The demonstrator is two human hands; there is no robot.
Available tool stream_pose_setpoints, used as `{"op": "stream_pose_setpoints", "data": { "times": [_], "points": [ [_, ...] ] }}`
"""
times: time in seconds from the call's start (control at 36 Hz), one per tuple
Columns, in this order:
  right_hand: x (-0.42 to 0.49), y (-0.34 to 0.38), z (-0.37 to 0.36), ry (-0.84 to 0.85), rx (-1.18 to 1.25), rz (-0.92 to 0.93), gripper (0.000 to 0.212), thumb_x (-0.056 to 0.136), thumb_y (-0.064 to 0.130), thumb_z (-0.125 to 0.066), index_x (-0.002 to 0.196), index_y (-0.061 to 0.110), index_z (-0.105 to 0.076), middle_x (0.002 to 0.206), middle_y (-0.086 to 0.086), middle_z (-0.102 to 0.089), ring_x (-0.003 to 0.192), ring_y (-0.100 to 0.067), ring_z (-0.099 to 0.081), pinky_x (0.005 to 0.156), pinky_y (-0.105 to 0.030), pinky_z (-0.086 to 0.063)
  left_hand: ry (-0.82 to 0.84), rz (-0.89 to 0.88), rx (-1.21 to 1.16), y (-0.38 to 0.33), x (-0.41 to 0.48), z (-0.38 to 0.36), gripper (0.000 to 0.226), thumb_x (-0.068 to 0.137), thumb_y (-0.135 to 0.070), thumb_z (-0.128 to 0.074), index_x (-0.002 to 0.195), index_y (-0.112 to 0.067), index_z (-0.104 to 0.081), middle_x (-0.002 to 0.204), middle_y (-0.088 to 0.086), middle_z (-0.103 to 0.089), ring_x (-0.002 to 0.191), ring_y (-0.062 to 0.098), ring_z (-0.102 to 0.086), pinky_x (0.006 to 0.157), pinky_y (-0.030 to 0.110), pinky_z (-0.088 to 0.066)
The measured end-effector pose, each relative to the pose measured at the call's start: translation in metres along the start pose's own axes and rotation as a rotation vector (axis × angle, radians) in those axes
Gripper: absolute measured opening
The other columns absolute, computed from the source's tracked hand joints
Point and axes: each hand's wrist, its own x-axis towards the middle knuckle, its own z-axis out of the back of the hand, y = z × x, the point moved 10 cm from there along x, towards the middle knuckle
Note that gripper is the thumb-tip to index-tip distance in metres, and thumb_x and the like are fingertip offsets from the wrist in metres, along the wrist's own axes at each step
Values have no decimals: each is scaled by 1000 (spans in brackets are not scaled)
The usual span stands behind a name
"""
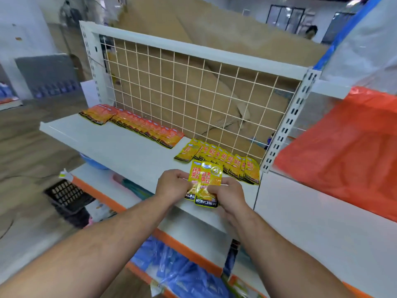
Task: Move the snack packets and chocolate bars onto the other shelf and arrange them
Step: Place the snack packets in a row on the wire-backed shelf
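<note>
Gripping yellow packets (205, 186) between left hand (174, 186) and right hand (228, 195) | above shelf (120, 145) front edge

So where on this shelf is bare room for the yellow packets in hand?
Bare shelf runs wide in front of the orange row, left of the held packets. Crowded: the yellow row fills the back right corner.

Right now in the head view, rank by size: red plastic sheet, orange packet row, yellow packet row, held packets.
red plastic sheet
orange packet row and yellow packet row, about alike
held packets, though nearest
</note>
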Motion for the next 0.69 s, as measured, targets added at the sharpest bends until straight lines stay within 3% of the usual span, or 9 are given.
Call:
{"op": "stream_pose_setpoints", "data": {
  "times": [0.11,0.22,0.33,0.42,0.56,0.64,0.69],
  "points": [
    [15,2,-27,-14,-6,-16,27,72,0,-76,94,10,-65,90,-10,-75,82,-27,-73,77,-43,-60,13,3,-4,9,30,18,22,75,-7,-76,68,-27,-68,71,-10,-68,70,11,-64,59,20,-44],
    [32,5,-40,-17,-4,-31,26,69,2,-77,91,10,-65,92,-13,-75,79,-27,-72,79,-46,-59,44,-9,25,10,57,20,16,75,-7,-75,75,-23,-73,82,-2,-74,81,18,-69,77,31,-56],
    [48,14,-46,-8,-15,-41,44,60,15,-79,99,8,-60,84,-10,-70,64,-21,-64,63,-38,-53,57,-27,51,5,84,15,15,74,-8,-74,82,-21,-76,87,-3,-75,87,18,-70,80,30,-55],
    [65,20,-47,-2,-22,-36,35,71,8,-78,87,20,-50,74,-4,-59,51,-14,-55,51,-25,-41,45,-26,74,0,101,11,15,77,-9,-75,89,-16,-76,95,-1,-73,92,18,-68,84,28,-53],
    [94,27,-49,-10,-6,-5,34,72,1,-75,81,16,-45,71,-9,-41,56,-18,-44,51,-28,-29,42,-34,132,-9,129,2,16,79,-9,-74,93,-15,-75,100,-1,-73,93,16,-66,81,22,-48],
    [106,28,-49,-15,-8,-8,43,75,0,-74,72,19,-36,62,-5,-35,41,-12,-38,42,-24,-25,40,-47,200,-12,141,-2,17,81,-11,-71,96,-17,-75,102,0,-74,97,17,-66,82,21,-48],
    [113,27,-48,-32,-16,-13,43,75,0,-74,72,19,-36,62,-4,-36,42,-12,-38,41,-23,-26,47,-54,237,-13,149,-6,18,82,-13,-70,98,-18,-75,105,-2,-73,101,17,-65,82,19,-44]
  ]
}}
